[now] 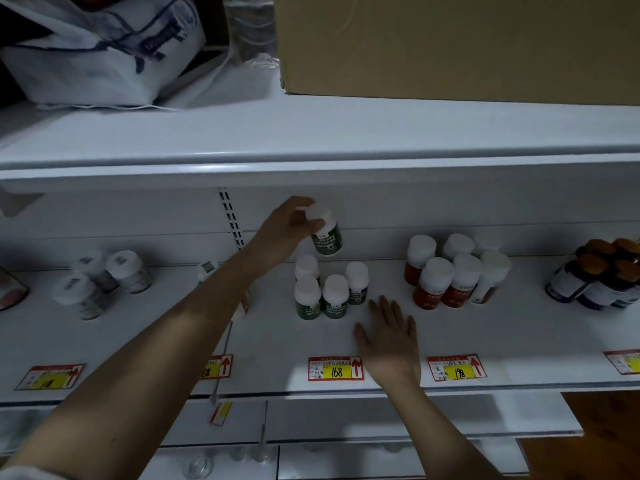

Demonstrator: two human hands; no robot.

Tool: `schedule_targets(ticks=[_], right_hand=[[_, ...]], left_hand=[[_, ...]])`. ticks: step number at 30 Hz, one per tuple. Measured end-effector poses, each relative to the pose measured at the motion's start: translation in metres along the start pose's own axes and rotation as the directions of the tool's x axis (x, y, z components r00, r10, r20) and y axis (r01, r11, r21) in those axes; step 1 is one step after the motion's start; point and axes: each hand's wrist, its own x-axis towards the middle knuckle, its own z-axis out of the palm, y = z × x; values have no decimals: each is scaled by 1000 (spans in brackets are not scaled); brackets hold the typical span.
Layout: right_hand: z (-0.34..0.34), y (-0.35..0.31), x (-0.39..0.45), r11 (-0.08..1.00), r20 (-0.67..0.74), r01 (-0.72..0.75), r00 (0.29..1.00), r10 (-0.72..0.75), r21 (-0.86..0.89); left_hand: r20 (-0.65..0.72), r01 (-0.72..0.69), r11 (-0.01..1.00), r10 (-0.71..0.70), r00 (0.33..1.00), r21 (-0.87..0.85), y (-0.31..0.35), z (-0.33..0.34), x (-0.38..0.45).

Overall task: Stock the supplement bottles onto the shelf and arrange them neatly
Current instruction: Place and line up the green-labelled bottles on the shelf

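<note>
My left hand [289, 225] grips the white cap of a green-labelled supplement bottle [327, 239] and holds it in the air, tilted, above the back of the white shelf [180, 327]. Below it stand several more green-labelled bottles [330, 287] with white caps in a small cluster. My right hand [389, 336] lies flat and open on the shelf surface, just right of and in front of that cluster, touching no bottle.
Red-labelled white-capped bottles [450, 271] cluster to the right, dark bottles with brown caps [602, 282] at far right, pale bottles [100, 278] at left. Price tags [335, 368] line the shelf front. A cardboard box [450, 46] and a white bag [100, 46] sit on the top shelf.
</note>
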Motion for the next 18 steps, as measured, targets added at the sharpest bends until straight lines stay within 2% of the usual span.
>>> schedule_targets(ticks=[5,7,9,10,13,16,18], right_hand=[[-4,2,1,994,15,-9,1000,8,113],[-12,1,3,988,41,-22,999,16,154],[-30,-5,3,948,74,-54,997,32,313],[-40,-11,0,886,88,-70,996,33,458],[-76,-41,-22,587,107,-84,994,-4,805],[-101,-67,-56,285,131,-85,981,-145,955],[-110,-81,-79,163,125,-87,962,-241,983]], left_hand=[[36,71,975,-64,997,-209,16,-16,-49],[37,93,968,-87,996,-235,19,-22,-69],[36,111,968,-105,994,-223,20,-26,-85],[36,120,968,-115,993,-219,20,-27,-92],[26,170,958,-168,985,-230,23,-27,-110],[7,212,942,-217,976,-261,27,-24,-126],[4,204,939,-211,977,-278,28,-21,-136]])
